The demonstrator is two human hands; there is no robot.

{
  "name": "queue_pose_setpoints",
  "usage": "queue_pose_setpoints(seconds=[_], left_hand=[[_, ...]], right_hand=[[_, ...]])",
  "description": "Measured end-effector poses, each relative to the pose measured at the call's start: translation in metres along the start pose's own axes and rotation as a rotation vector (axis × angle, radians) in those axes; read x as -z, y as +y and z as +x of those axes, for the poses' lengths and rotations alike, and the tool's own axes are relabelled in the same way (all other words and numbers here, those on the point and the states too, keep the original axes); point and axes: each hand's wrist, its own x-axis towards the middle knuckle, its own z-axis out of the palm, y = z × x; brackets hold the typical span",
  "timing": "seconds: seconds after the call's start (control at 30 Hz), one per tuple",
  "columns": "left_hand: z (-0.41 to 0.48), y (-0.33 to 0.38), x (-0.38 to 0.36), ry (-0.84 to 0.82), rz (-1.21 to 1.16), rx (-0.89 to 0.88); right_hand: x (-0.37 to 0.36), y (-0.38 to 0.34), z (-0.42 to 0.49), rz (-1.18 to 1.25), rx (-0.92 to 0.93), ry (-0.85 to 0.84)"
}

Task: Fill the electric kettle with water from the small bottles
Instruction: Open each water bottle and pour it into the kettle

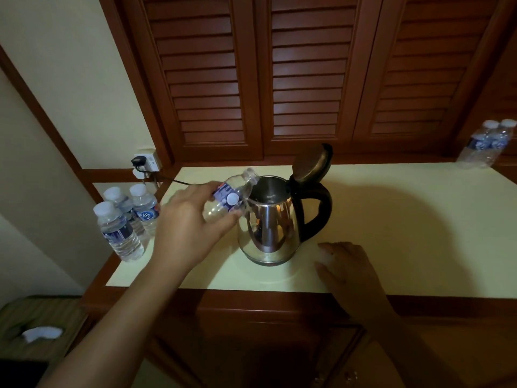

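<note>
I take this for a hotel or guest room: a cream-topped desk with dark wood trim (pixel 391 219) stands against reddish-brown louvred wooden doors (pixel 307 79) of the built-in wardrobe kind. On the desk I see a stainless steel electric kettle with a black handle (pixel 268 228), and a white wall socket (pixel 145 161) behind holds a black plug. Small clear plastic water bottles with white caps and matching blue labels stand clustered at the desk's left side (pixel 123 219) and paired at the far right (pixel 486 144).
</note>
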Motion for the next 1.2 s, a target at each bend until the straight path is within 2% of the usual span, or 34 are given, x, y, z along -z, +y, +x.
queue_pose_setpoints(seconds=[0.1,0.2,0.3,0.43,0.7,0.97,1.07,1.2], left_hand=[[-0.043,0.010,0.000,-0.082,-0.334,0.031],[-0.083,0.015,-0.006,-0.231,-0.505,-0.011],[-0.100,0.015,-0.010,-0.310,-0.560,-0.005],[-0.099,0.018,-0.007,-0.330,-0.627,0.008],[-0.093,0.020,-0.004,-0.411,-0.693,0.020],[-0.079,0.037,-0.007,-0.643,-0.918,0.039],[-0.076,0.047,-0.016,-0.743,-1.008,0.102],[-0.073,0.056,-0.035,-0.771,-1.046,0.183]], right_hand=[[0.014,-0.026,-0.007,0.144,0.011,-0.061],[0.029,-0.053,-0.012,0.211,0.111,-0.073],[0.044,-0.072,-0.008,0.213,0.175,-0.107],[0.054,-0.081,-0.005,0.190,0.237,-0.132],[0.067,-0.084,-0.011,0.352,0.142,-0.098],[0.079,-0.075,-0.020,0.415,0.136,-0.056],[0.081,-0.068,-0.024,0.414,0.101,-0.006],[0.087,-0.062,-0.030,0.372,0.104,0.006]])
